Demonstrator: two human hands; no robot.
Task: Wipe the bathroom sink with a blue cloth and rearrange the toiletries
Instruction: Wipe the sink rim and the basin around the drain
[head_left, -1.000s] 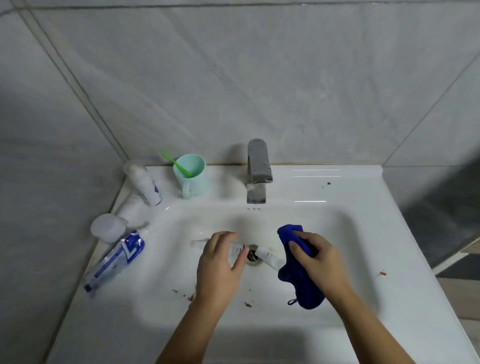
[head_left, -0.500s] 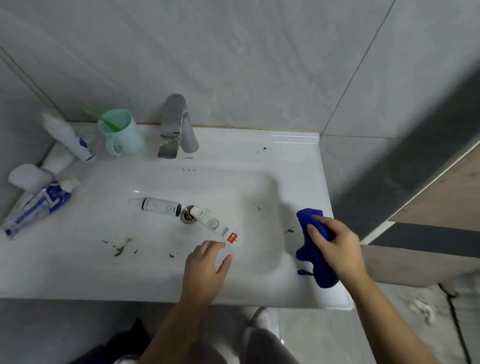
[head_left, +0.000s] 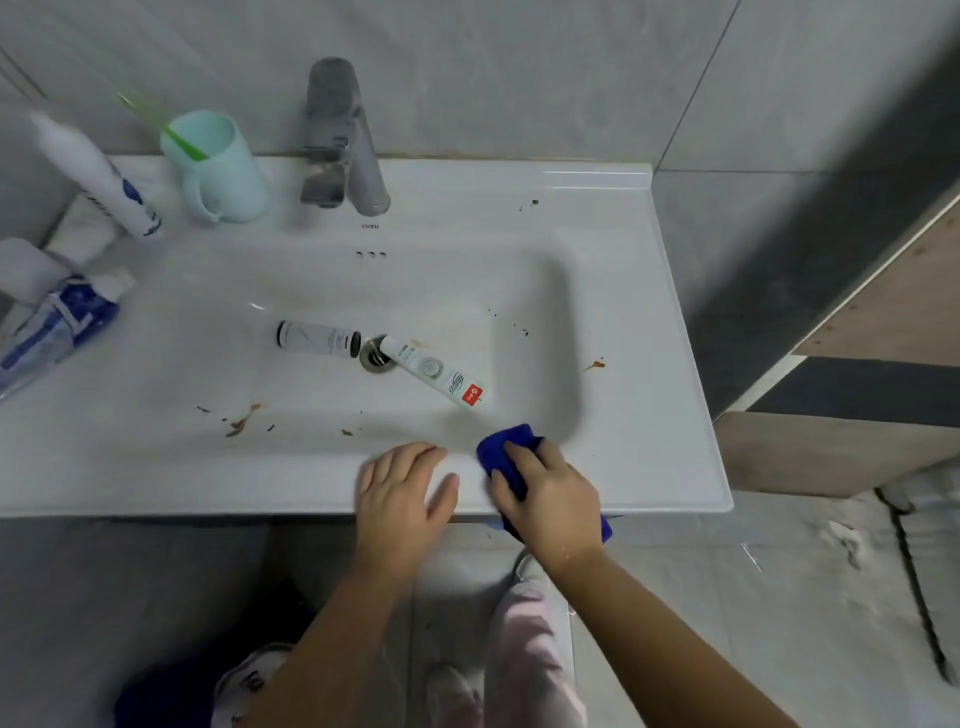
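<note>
The white sink (head_left: 613, 291) carries brown stains in the basin and on its right ledge. My right hand (head_left: 550, 501) presses the blue cloth (head_left: 501, 447) onto the front rim, gripping it. My left hand (head_left: 402, 496) rests flat beside it on the rim, fingers apart, holding nothing. In the basin lie a small dark-capped bottle (head_left: 317, 338) and a white tube (head_left: 434, 371) across the drain (head_left: 375, 358).
A mint cup (head_left: 221, 169) with a green toothbrush (head_left: 171, 132) stands left of the chrome faucet (head_left: 343, 140). A white bottle (head_left: 96, 176), a white jar (head_left: 23, 270) and a blue-white tube (head_left: 57, 325) sit on the left ledge. Below are my legs and the floor.
My right hand slid the cloth from the right ledge to the front rim. My left hand drew back from the basin onto the rim. The camera tilted further down.
</note>
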